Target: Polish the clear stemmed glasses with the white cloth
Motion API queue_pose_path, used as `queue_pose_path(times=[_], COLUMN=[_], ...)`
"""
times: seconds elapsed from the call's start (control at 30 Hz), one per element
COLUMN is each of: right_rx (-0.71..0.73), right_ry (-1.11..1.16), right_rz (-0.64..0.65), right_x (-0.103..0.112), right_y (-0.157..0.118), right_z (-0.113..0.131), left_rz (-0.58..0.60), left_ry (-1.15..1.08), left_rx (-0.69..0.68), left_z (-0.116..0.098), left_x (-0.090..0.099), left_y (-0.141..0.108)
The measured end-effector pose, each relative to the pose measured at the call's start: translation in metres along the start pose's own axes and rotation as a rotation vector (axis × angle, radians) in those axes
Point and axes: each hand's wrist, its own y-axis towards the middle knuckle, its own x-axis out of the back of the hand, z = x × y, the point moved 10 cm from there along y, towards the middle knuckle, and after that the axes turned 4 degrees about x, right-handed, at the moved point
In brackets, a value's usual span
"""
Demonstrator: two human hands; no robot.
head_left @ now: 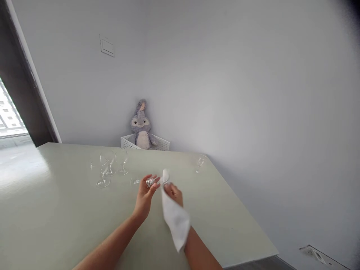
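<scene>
Above the middle of the pale green table, my left hand (146, 191) is closed around a small clear glass (151, 182). To its right, my right hand (174, 194) grips a white cloth (176, 221), which hangs down over the wrist and is blurred at its lower end. The upper part of the cloth is bunched at the right end of the glass. Just left of my left hand, another small clear glass (135, 181) shows on the table. Several stemmed glasses (103, 182) stand upright farther left.
Near the far right edge of the table (225, 225) is one small glass (200, 162). Behind the far edge, a grey plush rabbit (143, 139) sits in a white perforated basket (164, 144) against the walls.
</scene>
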Motion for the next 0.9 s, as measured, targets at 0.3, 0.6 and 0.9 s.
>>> queue_pose_path(times=[0.3, 0.6, 0.9], right_rx=[-0.206, -0.261, 0.404], right_ry=[0.204, 0.214, -0.396], right_rz=[0.284, 0.289, -0.004], right_x=[-0.032, -0.004, 0.025], right_y=[0.000, -0.004, -0.001], right_z=[-0.038, -0.052, 0.036], left_rz=[0.200, 0.251, 0.169], left_ry=[0.078, -0.084, -0.390], left_rx=[0.090, 0.134, 0.254], left_z=[0.003, 0.012, 0.025], left_x=[-0.020, -0.026, -0.013], left_y=[-0.006, -0.003, 0.006])
